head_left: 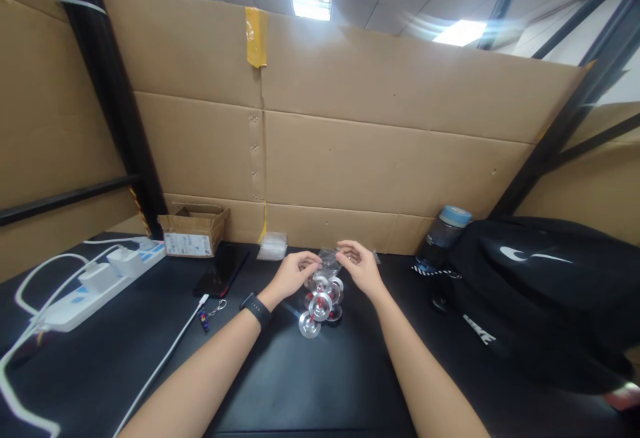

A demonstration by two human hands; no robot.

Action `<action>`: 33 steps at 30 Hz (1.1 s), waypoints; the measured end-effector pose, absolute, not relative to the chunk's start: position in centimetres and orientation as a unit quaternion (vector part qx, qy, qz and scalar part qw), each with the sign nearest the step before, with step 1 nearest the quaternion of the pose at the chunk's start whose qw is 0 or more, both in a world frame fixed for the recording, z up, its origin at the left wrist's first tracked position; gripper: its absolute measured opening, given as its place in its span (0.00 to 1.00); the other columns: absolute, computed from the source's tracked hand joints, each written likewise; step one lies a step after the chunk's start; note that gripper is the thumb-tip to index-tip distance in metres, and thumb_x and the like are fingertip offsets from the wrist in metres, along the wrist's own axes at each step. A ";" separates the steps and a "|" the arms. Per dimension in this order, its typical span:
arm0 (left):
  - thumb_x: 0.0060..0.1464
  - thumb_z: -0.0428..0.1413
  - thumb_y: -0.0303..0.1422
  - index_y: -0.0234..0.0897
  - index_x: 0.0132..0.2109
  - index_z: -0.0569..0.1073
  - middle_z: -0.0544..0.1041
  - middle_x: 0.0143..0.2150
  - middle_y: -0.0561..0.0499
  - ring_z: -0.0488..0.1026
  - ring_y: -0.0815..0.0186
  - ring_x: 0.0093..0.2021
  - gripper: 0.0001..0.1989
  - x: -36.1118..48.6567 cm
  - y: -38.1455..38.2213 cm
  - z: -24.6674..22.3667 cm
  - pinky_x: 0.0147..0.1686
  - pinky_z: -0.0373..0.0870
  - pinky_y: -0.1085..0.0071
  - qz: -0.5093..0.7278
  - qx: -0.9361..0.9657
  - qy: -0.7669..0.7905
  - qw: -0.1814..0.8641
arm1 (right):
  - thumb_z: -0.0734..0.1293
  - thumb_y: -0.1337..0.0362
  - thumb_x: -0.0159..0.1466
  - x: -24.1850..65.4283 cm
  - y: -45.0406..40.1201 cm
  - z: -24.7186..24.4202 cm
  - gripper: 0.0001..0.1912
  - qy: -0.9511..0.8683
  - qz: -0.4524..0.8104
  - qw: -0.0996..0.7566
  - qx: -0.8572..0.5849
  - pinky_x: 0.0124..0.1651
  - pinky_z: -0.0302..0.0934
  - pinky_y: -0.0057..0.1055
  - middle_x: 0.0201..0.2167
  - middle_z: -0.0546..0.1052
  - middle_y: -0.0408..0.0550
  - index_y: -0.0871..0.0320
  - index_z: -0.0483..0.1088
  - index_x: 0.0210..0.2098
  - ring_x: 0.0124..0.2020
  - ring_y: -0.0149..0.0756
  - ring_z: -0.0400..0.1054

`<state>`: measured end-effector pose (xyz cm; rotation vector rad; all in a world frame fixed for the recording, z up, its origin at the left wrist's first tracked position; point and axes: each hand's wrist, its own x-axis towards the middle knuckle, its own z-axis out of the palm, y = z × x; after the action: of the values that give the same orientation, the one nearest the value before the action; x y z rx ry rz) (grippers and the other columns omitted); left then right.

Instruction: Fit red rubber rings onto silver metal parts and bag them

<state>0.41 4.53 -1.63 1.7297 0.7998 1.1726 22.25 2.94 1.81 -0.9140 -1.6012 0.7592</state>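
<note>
Clear, thin plastic bag (pixel 329 261) above silvery round discs with red centres (pixel 320 306), mid-table. Left hand (pixel 299 271), right hand (pixel 363 270) half-curled at its edges — grip unclear. Bag likely light, limp, slippery — best pinched by opposite edges.

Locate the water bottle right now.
In the head view, the water bottle stands on the right side, between the cardboard wall and the black backpack, close against the backpack's left end.
</note>
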 end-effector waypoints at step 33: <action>0.66 0.51 0.33 0.41 0.50 0.77 0.78 0.51 0.43 0.69 0.54 0.53 0.12 0.3 2.3 0.0 0.55 0.58 0.56 0.353 0.880 0.316 0.042 | 0.73 0.59 0.59 21.9 2.3 1.6 0.36 -0.671 0.425 0.483 -0.368 0.39 0.74 0.32 0.65 0.66 0.58 0.51 0.63 0.65 0.35 0.36 0.79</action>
<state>0.32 2.29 -0.03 2.6918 0.9669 1.0815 21.90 2.32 1.61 -0.8972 -1.6360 1.0367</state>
